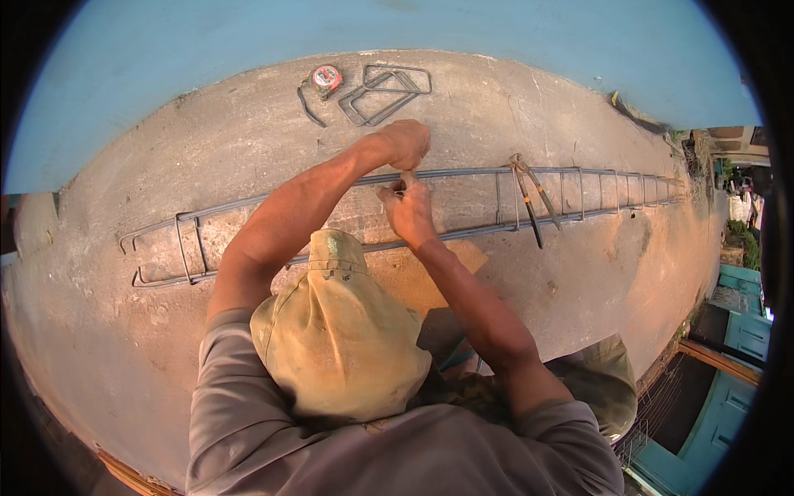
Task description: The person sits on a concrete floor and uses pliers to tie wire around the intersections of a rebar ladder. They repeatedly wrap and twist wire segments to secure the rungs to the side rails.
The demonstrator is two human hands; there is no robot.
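A long, narrow cage of steel reinforcing bars (pixel 463 173) lies across the concrete floor, its bars linked by bent wire stirrups. My left hand (pixel 405 142) is closed in a fist just over the far bar, left of the middle. Against that same bar, on its near side, my right hand (pixel 411 208) has its fingers curled together. Whatever either hand grips is too small or hidden to make out. To the right, a pair of tying pincers (pixel 530 202) with dark and orange handles rests across the cage. A rectangular stirrup (pixel 181 245) stands near the left end.
Beyond my hands lie a red tape measure (pixel 326 78), a short dark strip (pixel 309 108) and several loose stirrups (pixel 397 97). A blue wall (pixel 397 25) bounds the far side. A tan cloth hat (pixel 339 339) covers part of the near bar. Teal doors (pixel 728 405) show at right.
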